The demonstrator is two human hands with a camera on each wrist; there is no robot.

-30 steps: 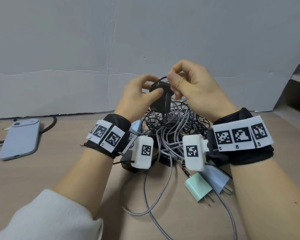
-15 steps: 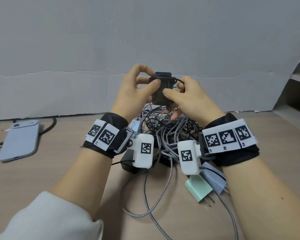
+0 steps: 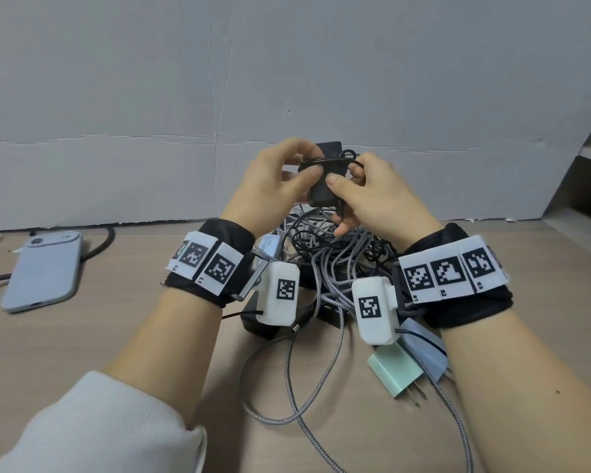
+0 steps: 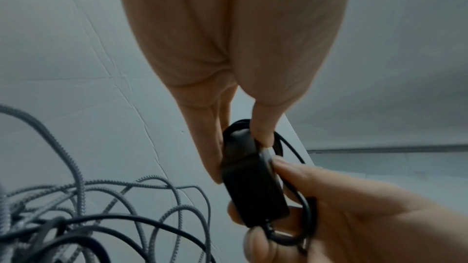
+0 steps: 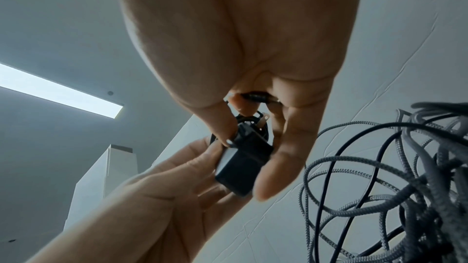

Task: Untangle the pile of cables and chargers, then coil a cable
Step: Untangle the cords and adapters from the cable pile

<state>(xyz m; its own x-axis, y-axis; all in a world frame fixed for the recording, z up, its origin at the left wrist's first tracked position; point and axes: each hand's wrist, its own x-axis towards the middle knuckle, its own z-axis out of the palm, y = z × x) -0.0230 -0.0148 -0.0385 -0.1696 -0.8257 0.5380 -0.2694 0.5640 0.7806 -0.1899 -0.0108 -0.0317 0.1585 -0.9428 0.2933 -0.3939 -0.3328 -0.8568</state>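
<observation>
2 hands on it: left hand (image 3: 273, 186) and right hand (image 3: 372, 196) both pinch the black charger (image 3: 325, 186) at frame center, above the desk (image 3: 116, 336) pile (image 3: 328, 264). We judge it rigid and light; thin black cable (image 3: 335, 161) floppy, so grip the body.

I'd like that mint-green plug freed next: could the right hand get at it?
Probably yes. The mint-green charger lies uncovered on the table below the right hand, which would first have to release the black charger.

Matt black plastic charger (image 3: 325, 186), thin smooth rubbery black cable (image 3: 335, 162), grey braided fabric cables (image 3: 325, 291), smooth mint plastic plug (image 3: 394, 372) with metal prongs, wood-look matt tabletop (image 3: 82, 339), creased paper backdrop (image 3: 219, 80)
</observation>
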